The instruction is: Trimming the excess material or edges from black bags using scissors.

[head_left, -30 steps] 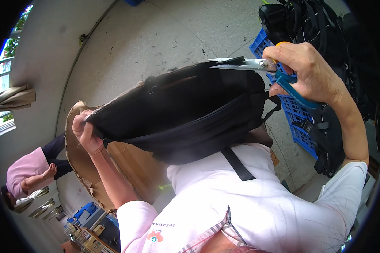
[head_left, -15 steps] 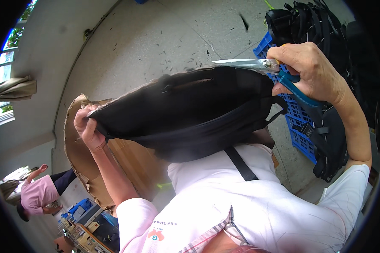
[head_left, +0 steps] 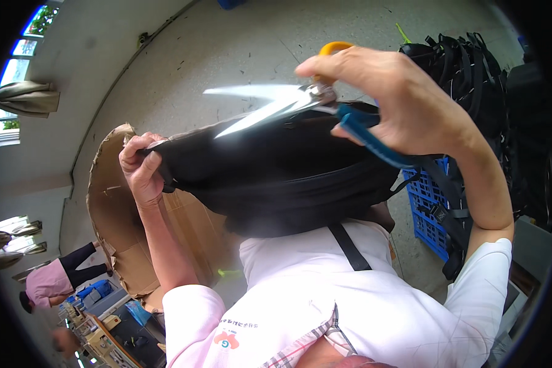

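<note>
A black fabric bag [head_left: 257, 196] with a zipper hangs in front of my body, its long upper edge running left to right. My left hand [head_left: 142, 168] pinches the bag's left upper corner between thumb and fingers. In my right hand [head_left: 405, 101] is a pair of scissors [head_left: 276, 104] with one orange and one blue handle. The blades are spread apart, point left and lie in front of the bag's upper edge; whether they touch it I cannot tell. A black strap [head_left: 349, 248] lies across my white shirt below the bag.
A large open cardboard box [head_left: 132, 260] stands at the left, behind my left forearm. On the right are a blue plastic crate [head_left: 424, 214] and piled black bags [head_left: 472, 80]. Farther left, a person in pink [head_left: 46, 283] stands near a worktable [head_left: 138, 334].
My right hand has brought the scissors leftward and nearer, and their blades have opened wide. My left hand keeps its hold on the bag's corner, shifted slightly right.
</note>
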`<state>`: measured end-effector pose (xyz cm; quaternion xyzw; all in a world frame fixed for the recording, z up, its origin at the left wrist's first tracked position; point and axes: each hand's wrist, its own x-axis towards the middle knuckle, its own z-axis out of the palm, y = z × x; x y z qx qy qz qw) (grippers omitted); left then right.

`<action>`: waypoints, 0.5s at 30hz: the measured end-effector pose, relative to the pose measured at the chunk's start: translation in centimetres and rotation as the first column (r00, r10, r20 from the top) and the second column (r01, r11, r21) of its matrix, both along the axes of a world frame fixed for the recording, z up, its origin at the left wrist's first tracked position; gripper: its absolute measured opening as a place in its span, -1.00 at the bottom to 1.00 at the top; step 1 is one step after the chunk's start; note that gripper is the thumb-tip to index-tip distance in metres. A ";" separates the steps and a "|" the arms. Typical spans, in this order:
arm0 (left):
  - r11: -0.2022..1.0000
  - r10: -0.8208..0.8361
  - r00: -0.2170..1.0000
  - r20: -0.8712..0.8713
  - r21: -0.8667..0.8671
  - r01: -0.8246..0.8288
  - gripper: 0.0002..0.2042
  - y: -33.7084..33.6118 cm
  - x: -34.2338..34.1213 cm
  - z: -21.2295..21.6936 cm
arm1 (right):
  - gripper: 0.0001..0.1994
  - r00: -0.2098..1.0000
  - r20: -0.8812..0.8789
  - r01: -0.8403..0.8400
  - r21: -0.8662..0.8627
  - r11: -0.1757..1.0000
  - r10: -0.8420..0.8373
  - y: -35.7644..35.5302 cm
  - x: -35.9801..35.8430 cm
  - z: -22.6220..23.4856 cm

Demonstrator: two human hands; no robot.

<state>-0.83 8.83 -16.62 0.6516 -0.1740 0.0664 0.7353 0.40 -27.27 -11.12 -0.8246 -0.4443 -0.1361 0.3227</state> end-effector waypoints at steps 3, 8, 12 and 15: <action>0.998 0.047 0.997 -0.062 0.047 -0.044 -0.86 0.1 -0.1 0.0 | -0.66 0.994 -0.040 -0.100 0.024 0.995 0.101 3.3 -0.3 -0.5; 0.995 0.100 0.987 -0.130 0.024 -0.097 -0.86 1.8 0.0 -1.7 | -0.78 0.894 0.447 0.040 -0.003 0.999 -0.035 5.8 -4.3 -3.3; 0.993 0.117 0.983 -0.143 0.041 -0.112 -0.87 2.0 -0.2 -2.4 | -0.77 0.980 0.061 -0.162 -0.298 0.941 0.189 5.2 -8.5 -4.5; 0.998 0.069 0.987 -0.143 0.012 -0.068 -0.87 2.7 0.1 -3.2 | -0.70 0.992 -0.108 -0.078 -0.172 0.982 0.060 2.7 -9.4 -3.8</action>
